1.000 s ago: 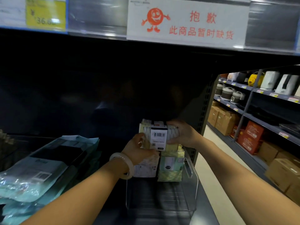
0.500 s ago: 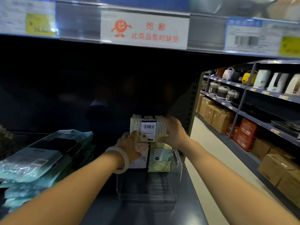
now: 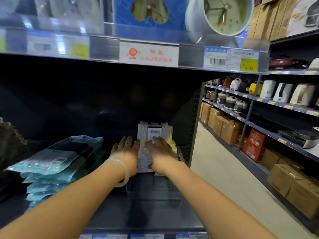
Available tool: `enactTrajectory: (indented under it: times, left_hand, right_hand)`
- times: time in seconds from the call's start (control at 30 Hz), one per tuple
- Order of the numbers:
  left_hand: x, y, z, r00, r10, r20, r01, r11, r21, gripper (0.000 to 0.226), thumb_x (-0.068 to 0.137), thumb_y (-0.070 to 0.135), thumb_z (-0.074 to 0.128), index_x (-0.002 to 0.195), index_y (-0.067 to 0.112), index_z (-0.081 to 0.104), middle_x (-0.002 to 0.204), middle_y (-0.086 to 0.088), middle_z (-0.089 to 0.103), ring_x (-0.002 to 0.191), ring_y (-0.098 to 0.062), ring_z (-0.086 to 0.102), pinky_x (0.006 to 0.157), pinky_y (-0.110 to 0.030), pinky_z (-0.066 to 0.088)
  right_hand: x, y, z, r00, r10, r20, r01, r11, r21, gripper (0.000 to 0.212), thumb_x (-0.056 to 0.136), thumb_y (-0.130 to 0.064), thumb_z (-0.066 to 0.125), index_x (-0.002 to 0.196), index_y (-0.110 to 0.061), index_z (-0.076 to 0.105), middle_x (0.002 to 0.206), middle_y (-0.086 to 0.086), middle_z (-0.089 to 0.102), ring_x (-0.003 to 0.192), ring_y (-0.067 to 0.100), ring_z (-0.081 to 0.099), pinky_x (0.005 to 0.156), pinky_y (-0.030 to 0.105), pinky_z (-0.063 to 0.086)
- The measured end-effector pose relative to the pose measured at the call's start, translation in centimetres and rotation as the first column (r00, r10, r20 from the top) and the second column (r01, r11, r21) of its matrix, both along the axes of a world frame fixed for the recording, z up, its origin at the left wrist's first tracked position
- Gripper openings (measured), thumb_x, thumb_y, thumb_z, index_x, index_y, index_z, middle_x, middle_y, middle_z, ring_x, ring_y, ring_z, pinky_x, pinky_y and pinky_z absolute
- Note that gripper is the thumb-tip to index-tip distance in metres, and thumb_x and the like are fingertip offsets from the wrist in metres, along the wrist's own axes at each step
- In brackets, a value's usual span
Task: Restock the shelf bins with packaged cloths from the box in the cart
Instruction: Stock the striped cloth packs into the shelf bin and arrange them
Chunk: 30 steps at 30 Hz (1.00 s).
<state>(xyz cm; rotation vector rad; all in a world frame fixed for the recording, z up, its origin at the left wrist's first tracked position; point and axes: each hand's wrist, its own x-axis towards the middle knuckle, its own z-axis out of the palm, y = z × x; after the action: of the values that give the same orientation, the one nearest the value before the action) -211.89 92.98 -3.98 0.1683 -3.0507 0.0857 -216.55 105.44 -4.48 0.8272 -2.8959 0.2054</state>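
Both hands reach into the dark shelf. The left hand (image 3: 126, 149) and right hand (image 3: 159, 149) lie flat with straight fingers, each grip loose, against the stacked yellow-and-white packaged cloths (image 3: 154, 133) standing at the far end of the clear plastic bin (image 3: 179, 156).

Both hands reach into the dark shelf: left hand (image 3: 127, 149) and right hand (image 3: 159, 149) lie flat, fingers straight, against stacked cloth packs (image 3: 154, 135) standing at the back of a clear bin (image 3: 179, 156). A pale bangle (image 3: 123, 171) sits on the left wrist. Teal packets (image 3: 57, 161) lie piled to the left; a clock (image 3: 219, 14) stands on the shelf above.
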Motion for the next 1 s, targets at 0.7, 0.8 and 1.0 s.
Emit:
enactTrajectory:
  times: [0.7, 0.8, 1.0]
  left_hand:
    - [35.8, -29.4, 0.0, 0.866, 0.499, 0.037, -0.499, 0.867, -0.020, 0.085, 0.089, 0.038, 0.057, 0.151, 0.019, 0.003, 0.159, -0.012, -0.004, 0.147, -0.031, -0.004, 0.118, -0.047, 0.010]
    - [40.9, -34.0, -1.5, 0.793, 0.606, 0.053, -0.606, 0.795, -0.022, 0.083, 0.088, 0.038, 0.058, 0.151, 0.019, 0.008, 0.158, -0.013, 0.004, 0.147, -0.030, 0.002, 0.118, -0.047, 0.015]
    - [47.4, -43.0, -4.4, 0.641, 0.755, 0.138, -0.765, 0.643, 0.034, 0.079, 0.089, 0.025, 0.057, 0.150, 0.019, 0.009, 0.159, -0.013, 0.000, 0.147, -0.031, -0.002, 0.119, -0.046, 0.011]
  right_hand:
    - [30.3, -33.1, 1.1, 0.867, 0.491, -0.080, -0.491, 0.871, 0.023, 0.070, 0.085, -0.031, 0.067, 0.142, -0.014, 0.030, 0.149, 0.015, 0.024, 0.140, 0.034, 0.018, 0.108, 0.043, 0.029]
    - [34.5, -38.8, -0.5, 0.810, 0.586, -0.025, -0.586, 0.810, 0.020, 0.068, 0.086, -0.029, 0.064, 0.143, -0.016, 0.028, 0.150, 0.015, 0.022, 0.141, 0.033, 0.015, 0.109, 0.047, 0.029]
    - [39.6, -49.5, -3.6, 0.710, 0.703, 0.024, -0.702, 0.706, 0.088, 0.072, 0.080, -0.031, 0.071, 0.139, -0.014, 0.032, 0.147, 0.014, 0.027, 0.140, 0.033, 0.019, 0.109, 0.044, 0.028]
